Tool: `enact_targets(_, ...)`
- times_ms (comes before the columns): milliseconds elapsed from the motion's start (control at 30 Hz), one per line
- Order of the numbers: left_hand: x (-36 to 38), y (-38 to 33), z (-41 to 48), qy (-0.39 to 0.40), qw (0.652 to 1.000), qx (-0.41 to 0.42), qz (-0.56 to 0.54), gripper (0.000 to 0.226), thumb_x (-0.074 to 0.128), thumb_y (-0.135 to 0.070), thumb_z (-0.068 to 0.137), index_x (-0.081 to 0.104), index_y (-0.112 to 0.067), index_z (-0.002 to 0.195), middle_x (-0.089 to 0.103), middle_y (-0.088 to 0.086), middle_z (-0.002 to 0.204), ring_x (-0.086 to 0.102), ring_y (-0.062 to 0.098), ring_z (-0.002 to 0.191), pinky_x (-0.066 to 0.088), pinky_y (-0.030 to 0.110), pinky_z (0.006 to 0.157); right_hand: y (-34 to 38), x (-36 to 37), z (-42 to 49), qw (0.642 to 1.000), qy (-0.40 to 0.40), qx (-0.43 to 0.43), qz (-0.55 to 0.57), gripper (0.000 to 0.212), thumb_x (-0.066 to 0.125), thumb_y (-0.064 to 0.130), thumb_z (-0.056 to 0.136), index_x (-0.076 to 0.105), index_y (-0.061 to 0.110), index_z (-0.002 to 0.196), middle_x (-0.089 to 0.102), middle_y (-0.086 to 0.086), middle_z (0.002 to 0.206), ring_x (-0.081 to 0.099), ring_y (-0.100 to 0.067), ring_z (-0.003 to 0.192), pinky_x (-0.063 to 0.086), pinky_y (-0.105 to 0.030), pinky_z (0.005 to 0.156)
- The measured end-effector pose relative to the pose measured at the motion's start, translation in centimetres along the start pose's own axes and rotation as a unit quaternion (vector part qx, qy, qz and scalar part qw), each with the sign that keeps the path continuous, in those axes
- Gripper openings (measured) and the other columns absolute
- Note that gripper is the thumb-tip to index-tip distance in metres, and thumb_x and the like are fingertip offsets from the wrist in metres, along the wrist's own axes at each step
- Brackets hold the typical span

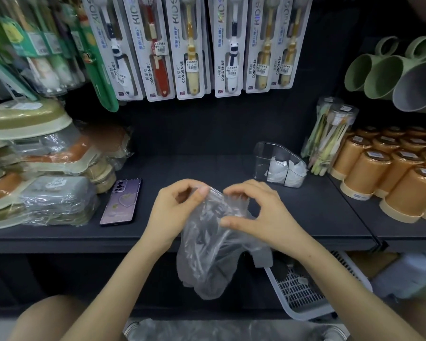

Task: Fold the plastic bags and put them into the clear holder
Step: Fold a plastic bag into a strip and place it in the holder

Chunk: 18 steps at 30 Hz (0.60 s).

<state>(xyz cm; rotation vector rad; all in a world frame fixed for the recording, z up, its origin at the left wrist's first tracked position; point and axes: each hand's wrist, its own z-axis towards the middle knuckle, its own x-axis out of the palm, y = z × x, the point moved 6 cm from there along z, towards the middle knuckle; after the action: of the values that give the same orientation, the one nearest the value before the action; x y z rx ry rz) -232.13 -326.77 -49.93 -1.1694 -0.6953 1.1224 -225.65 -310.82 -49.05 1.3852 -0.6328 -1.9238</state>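
Forearms enter from the bottom edge, both raised over the front lip of a dark shelf [207,166]. Left hand [177,205]: thumb and curled fingers pinch the top edge of a thin translucent plastic bag [212,244]. Right hand [263,212]: fingertips pinch the same top edge just beside the left; thumb pressed against the bag lower down. Both hands gripping. Bag is crumpled and unfolded, held in the air between the hands, its lower part hanging below the shelf lip.

Clear holder [263,153] stands on the shelf behind and to the right of the hands, well apart from them. White folded bags [280,171] sit inside it, low in the compartment.

Purple phone [121,203] lies flat on the shelf left of the left hand. Wrapped soap dishes [47,193] stacked at far left. Orange cups [391,173] in rows at right; a clear tub of toothbrushes [330,139] between them and the holder. Kids' toothbrush packs [190,45] hang above; green mugs [379,72] upper right. White slotted basket [298,291] on the lower level, right of the hanging bag. More clear plastic [207,328] at the bottom edge, blurred.
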Motion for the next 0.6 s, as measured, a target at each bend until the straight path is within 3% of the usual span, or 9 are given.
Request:
enact_targets(67,-0.3,0.3,-0.3,-0.008,0.999,-0.012,-0.031,0.016,0.061,-0.028,0.085,0.071,-0.016,0.086,0.072,-0.003,0.086,0.067,0.010,0.084,0.050,0.020,0.076,-1.4,-0.6,-0.6,0.999,0.032,0.028,0.033,0.062,0.066,0.073,0.060,0.050,0.056,0.117,0.047,0.033,0.122,0.037,0.001,0.126,0.028,-0.034,0.110)
enact_targets(133,-0.6,0.8,-0.5,-0.020,0.998,-0.023,-0.047,0.019,0.060,-0.030,0.084,0.071,-0.015,0.089,0.072,0.000,0.091,0.067,0.015,0.088,0.052,0.026,0.079,-2.5,-0.9,-1.1,0.996,0.050,0.045,0.059,0.072,0.068,0.071,0.060,0.044,0.057,0.126,0.043,0.034,0.132,0.031,-0.002,0.135,0.025,-0.038,0.114)
enact_targets(300,-0.8,0.7,-1.1,-0.025,0.998,-0.009,-0.055,0.016,0.058,-0.030,0.086,0.073,-0.029,0.081,0.072,-0.004,0.091,0.066,0.011,0.088,0.052,0.023,0.079,-3.1,-0.6,-1.4,0.992,0.034,0.043,0.117,0.064,0.066,0.061,0.075,0.048,0.039,0.132,0.053,0.022,0.128,0.044,0.003,0.126,0.034,-0.020,0.106)
enact_targets(400,-0.7,0.5,-1.5,-0.013,0.999,-0.003,-0.053,0.020,0.057,-0.027,0.086,0.073,-0.034,0.076,0.072,-0.007,0.089,0.066,0.006,0.084,0.051,0.017,0.074,-3.0,-0.4,-0.8,0.983,0.011,0.063,0.171,0.052,0.058,0.051,0.084,0.046,0.039,0.133,0.055,0.017,0.124,0.049,0.004,0.119,0.038,-0.017,0.103)
enact_targets(467,-0.7,0.4,-1.7,-0.002,0.999,-0.007,-0.052,0.020,0.057,-0.027,0.085,0.074,-0.033,0.077,0.072,-0.005,0.089,0.066,0.007,0.083,0.051,0.017,0.074,-2.8,-0.2,-0.1,0.984,0.000,0.068,0.165,0.041,0.060,0.039,0.087,0.053,0.036,0.127,0.060,0.013,0.114,0.055,0.005,0.108,0.041,-0.014,0.096)
enact_targets(567,-1.5,0.5,-1.9,-0.025,0.998,-0.009,-0.053,0.017,0.057,-0.028,0.085,0.074,-0.026,0.082,0.073,-0.003,0.092,0.067,0.009,0.086,0.052,0.017,0.074,-2.7,-0.3,0.5,0.984,-0.036,0.064,0.161,0.009,0.068,0.016,0.087,0.072,0.021,0.094,0.071,0.011,0.089,0.062,0.003,0.082,0.047,-0.014,0.078)
enact_targets(600,-2.0,0.8,-1.9,-0.045,0.998,-0.012,-0.049,0.018,0.057,-0.028,0.086,0.073,-0.022,0.086,0.073,-0.004,0.092,0.068,0.008,0.087,0.051,0.016,0.074,-2.9,-0.5,0.5,0.983,-0.052,0.064,0.163,0.008,0.069,0.013,0.086,0.073,0.019,0.086,0.072,0.010,0.084,0.063,0.000,0.078,0.048,-0.015,0.075)
